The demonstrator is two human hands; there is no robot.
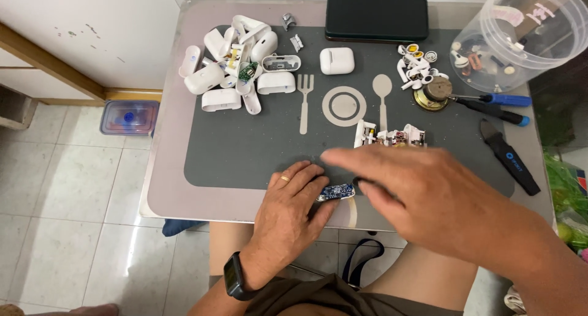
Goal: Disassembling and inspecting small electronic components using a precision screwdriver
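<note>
Off the table's left edge lies open tiled floor, with a blue-lidded plastic box against the skirting, well apart from everything else. On the table, a grey placemat printed with a fork, plate and spoon leaves a bare margin along the left and near edges. At the mat's far left corner sits a heap of white earbud-case shells, some opened, spilling slightly over the mat's left border; the stretch of mat between that heap and the near edge is open. The left hand, with a ring on one finger and a dark watch on the wrist, rests at the near edge of the mat, its fingers slightly spread and pressing down on a small blue circuit board that pokes out to the right of the hand, close to the table's front edge. Farther back, a whole white earbud case stands near a dark flat phone-like slab at the far edge. The right hand hovers blurred just above and right of the board, its fingers extended and loosely apart, holding nothing that can be seen. Behind it lies a row of broken white case parts. To the right are loose earbuds, a round brass-coloured speaker part, two blue-handled screwdrivers, a black pry tool near the right edge, and a clear plastic tub overhanging the far right corner
</note>
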